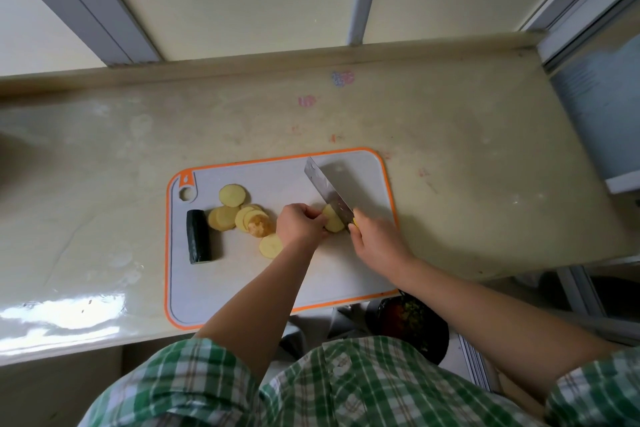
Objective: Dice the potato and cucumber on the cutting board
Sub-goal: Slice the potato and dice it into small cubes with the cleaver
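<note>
Plainly the left hand [301, 224] curls its fingers over a small stack of potato slices [335, 226], pinning it to the cutting board [277, 177] so the pieces cannot slide under the blade. Its knuckles face the steel, probably as a guide that keeps the fingertips tucked back. Just on the far side of that stack, the right hand [375, 237] is wrapped round the yellow handle of the cleaver [327, 189]. The blade slants forward and away from this hand, its heel meeting the stack. On the outer side of the left hand lie the loose potato rounds [232, 208], fanned and overlapping, set aside to wait their turn. Beyond them, well apart from both hands, the cucumber [198, 236] rests uncut at the board's rim. The dicing looks barely begun.
</note>
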A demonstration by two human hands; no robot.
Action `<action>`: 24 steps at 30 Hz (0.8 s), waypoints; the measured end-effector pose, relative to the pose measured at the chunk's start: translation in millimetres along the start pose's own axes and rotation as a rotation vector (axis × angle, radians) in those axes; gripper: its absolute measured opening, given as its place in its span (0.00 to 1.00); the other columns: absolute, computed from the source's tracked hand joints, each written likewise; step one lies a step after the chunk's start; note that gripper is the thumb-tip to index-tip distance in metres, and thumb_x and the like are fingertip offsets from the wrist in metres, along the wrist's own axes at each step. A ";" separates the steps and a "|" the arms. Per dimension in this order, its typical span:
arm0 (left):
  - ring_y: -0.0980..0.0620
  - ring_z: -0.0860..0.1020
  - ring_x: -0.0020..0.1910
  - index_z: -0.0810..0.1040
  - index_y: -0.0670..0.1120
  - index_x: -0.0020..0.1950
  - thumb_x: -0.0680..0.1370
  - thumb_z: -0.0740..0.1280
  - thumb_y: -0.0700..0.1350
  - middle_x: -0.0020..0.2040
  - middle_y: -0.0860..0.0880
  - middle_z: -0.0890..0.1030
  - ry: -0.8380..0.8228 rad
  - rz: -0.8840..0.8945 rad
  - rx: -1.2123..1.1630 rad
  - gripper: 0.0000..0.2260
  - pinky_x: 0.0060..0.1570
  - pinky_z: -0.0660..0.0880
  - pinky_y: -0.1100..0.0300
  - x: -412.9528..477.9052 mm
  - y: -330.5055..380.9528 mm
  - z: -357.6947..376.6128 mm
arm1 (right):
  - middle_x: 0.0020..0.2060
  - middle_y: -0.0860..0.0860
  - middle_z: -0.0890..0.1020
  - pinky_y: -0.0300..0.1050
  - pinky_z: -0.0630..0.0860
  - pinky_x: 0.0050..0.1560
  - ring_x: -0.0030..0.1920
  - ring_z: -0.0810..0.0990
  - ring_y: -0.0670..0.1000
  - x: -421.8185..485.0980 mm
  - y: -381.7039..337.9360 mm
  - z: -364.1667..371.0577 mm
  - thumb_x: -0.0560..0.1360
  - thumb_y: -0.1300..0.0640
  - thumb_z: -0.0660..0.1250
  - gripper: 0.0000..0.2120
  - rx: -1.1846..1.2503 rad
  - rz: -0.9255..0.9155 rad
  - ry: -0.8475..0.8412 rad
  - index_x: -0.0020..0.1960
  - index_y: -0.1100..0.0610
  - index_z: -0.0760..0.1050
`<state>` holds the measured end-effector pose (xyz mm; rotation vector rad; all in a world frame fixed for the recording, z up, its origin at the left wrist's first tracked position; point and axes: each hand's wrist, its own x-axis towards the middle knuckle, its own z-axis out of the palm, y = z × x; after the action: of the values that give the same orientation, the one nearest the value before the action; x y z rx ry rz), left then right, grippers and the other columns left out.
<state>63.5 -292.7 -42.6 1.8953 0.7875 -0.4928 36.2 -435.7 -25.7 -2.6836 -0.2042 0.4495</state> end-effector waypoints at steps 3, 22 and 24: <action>0.49 0.84 0.35 0.79 0.47 0.33 0.71 0.74 0.41 0.31 0.50 0.83 -0.008 0.004 -0.008 0.08 0.44 0.81 0.48 -0.9 0.6 -0.9 | 0.38 0.63 0.79 0.50 0.63 0.35 0.40 0.78 0.66 3.4 0.0 -4.7 0.80 0.55 0.56 0.08 -0.007 -0.007 0.003 0.51 0.60 0.69; 0.48 0.84 0.35 0.79 0.47 0.33 0.70 0.75 0.39 0.33 0.48 0.83 0.024 -0.051 -0.089 0.08 0.44 0.82 0.50 -2.0 1.1 -0.5 | 0.42 0.61 0.79 0.51 0.65 0.36 0.44 0.78 0.65 -4.4 -4.1 -4.7 0.80 0.56 0.55 0.07 -0.055 -0.044 -0.041 0.54 0.58 0.68; 0.48 0.84 0.37 0.79 0.47 0.32 0.70 0.74 0.40 0.33 0.48 0.83 0.021 -0.049 -0.061 0.09 0.43 0.82 0.51 -1.8 0.8 -0.6 | 0.44 0.62 0.79 0.51 0.64 0.37 0.46 0.78 0.65 -2.3 -6.3 -0.6 0.81 0.55 0.54 0.10 -0.065 -0.026 -0.032 0.58 0.59 0.68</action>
<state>62.8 -292.9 -40.7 1.8314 0.8551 -0.4745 33.7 -430.7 -21.9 -2.7353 -0.2666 0.4862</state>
